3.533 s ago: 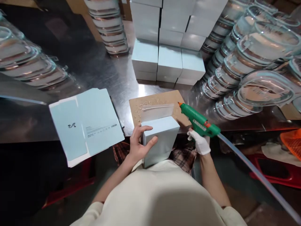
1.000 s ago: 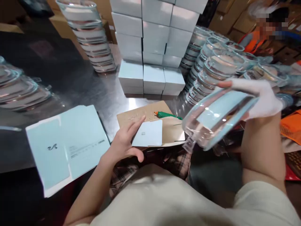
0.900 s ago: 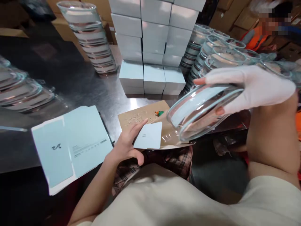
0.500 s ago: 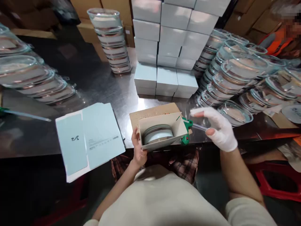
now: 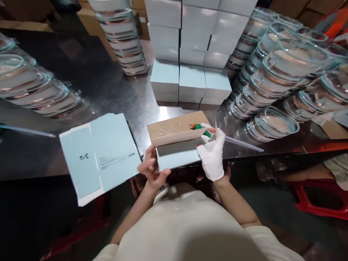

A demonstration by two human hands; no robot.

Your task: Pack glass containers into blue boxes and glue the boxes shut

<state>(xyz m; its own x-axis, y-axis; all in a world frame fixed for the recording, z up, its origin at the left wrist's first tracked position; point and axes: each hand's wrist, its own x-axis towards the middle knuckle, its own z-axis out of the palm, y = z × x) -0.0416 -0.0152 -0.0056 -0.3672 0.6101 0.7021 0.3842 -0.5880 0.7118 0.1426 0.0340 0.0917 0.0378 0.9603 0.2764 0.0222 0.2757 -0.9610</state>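
A light blue box (image 5: 178, 156) is tilted at the table's front edge, its pale raised panel along the back. At its right end, my gloved right hand (image 5: 213, 154) grips the box between thumb and fingers. Beside the left end is my left hand (image 5: 153, 168), bare and slightly blurred, fingers apart and thumb near the lower corner. Behind the box lies a brown cardboard piece (image 5: 174, 125) dotted with dried bits. A green glue gun (image 5: 198, 126) with an orange tip sits there, partly hidden by the box and glove; its clear glue stick (image 5: 244, 143) sticks out rightward.
Flat light blue cartons (image 5: 114, 152) lie on the left. White boxes (image 5: 191, 78) are stacked at the back. Glass containers stand in piles at left (image 5: 35, 87), back left (image 5: 122, 43) and right (image 5: 272, 81). A red stool (image 5: 312, 203) is at lower right.
The box has been tipped, so its inside with the round dish no longer shows. My right hand has moved left from the glue stick onto the box; my left fingers have come apart from it.
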